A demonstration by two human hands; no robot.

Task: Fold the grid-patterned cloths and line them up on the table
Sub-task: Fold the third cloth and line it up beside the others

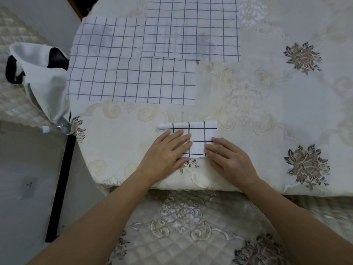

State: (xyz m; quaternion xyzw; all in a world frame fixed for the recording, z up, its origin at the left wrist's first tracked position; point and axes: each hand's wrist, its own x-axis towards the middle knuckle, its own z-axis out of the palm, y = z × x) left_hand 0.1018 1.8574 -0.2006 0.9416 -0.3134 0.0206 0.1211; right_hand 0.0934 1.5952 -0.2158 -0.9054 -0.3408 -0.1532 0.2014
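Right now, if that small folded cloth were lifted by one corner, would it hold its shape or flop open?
Probably flop open: the folded cloth looks thin and soft, and the left hand and right hand press it flat. Likely light, like the rippled spread cloths behind it. Pushed, it may bunch on the textured tablecloth.

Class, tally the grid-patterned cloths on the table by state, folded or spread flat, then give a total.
Folded: 1, the folded cloth, touched by the left hand and right hand.
Spread flat: 3 that can be told apart, the far cloth, left cloth and near cloth, overlapping.
Total: 4.
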